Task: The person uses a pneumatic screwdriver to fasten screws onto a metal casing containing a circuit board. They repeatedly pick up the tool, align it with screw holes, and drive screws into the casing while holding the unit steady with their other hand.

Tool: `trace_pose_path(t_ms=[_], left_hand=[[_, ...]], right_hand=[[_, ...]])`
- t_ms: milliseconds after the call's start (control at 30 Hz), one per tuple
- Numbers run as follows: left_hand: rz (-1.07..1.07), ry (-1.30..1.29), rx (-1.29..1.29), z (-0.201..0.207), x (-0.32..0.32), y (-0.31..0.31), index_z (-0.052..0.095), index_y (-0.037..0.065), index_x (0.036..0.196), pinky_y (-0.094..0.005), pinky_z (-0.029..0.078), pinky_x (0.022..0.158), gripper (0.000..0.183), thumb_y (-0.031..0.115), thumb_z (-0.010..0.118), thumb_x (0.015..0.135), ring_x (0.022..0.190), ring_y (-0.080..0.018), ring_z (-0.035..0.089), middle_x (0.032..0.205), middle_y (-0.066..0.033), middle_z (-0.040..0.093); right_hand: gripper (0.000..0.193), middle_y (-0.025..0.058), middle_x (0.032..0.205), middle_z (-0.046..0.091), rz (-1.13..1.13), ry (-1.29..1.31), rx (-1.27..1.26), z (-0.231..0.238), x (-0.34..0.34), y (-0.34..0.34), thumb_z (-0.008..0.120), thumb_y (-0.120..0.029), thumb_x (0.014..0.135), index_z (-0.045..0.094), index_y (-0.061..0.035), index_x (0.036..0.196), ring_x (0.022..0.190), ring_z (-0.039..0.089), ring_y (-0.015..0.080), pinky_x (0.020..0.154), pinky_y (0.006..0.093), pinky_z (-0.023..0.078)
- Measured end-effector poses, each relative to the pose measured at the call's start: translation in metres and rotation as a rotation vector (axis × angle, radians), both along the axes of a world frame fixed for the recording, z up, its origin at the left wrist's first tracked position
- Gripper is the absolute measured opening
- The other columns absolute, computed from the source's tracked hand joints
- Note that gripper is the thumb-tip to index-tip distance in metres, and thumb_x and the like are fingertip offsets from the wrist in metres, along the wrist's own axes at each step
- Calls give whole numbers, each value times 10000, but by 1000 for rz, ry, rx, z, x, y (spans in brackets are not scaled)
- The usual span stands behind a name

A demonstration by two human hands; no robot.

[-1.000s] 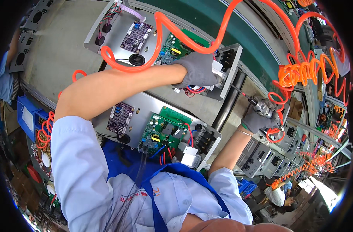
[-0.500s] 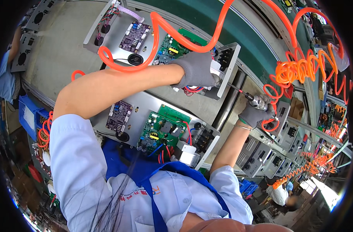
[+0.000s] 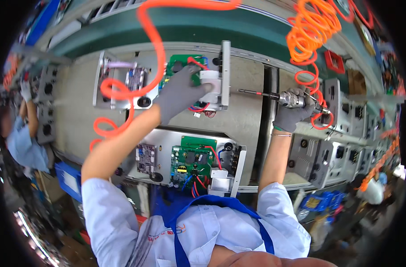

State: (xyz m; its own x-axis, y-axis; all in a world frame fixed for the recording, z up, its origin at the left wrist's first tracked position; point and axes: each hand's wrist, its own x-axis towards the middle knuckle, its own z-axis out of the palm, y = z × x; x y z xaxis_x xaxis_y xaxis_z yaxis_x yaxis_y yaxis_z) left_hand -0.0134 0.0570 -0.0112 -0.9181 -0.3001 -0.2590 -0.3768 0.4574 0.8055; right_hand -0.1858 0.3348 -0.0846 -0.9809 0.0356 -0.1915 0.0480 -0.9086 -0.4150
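Note:
My left hand, in a grey glove, reaches over the far metal chassis. Its thumb and fingers close around a white-and-silver boxy part beside the upright end panel. Under and behind the fingers, a green circuit board is partly hidden; red and blue wires run by the part. To the right, my gloved right hand grips a pneumatic screwdriver. The long bit points left at the end panel, with a gap between them.
A second open chassis with a green board lies nearer me. Orange air hose loops over the left forearm; more coils hang at the right. Grey units stand beyond a dark roller gap. A co-worker is at far left.
The screwdriver bit has drawn away from the end panel to the right. My left hand has shifted from near the panel's edge onto the boxy part. The whole view has turned.

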Motion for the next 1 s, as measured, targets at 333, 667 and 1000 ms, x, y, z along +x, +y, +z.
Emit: trace_pose_path(t_ms=[333,667,1000], left_hand=[[365,-76,898,22,77,36,503,-48,1233,-167,436,541,365,173,566,950,733,-91,539,955,-82,597],[578,-106,921,9,78,90,541,-18,1161,-196,413,544,386,306,589,957,682,-108,534,863,-75,590],[266,54,758,8,75,107,551,-30,1145,-202,356,519,353,278,540,975,599,-67,434,727,-11,497]], right_hand=[[402,109,971,610,-103,86,91,-1,42,-8,527,-183,835,492,-48,1212,765,602,182,667,373,538],[436,120,1074,596,-127,127,104,-7,46,-19,535,-191,826,493,-62,1240,785,597,167,695,377,537],[512,119,1033,562,-43,494,-85,68,104,31,636,-109,741,532,-81,1242,620,491,137,568,344,472]])
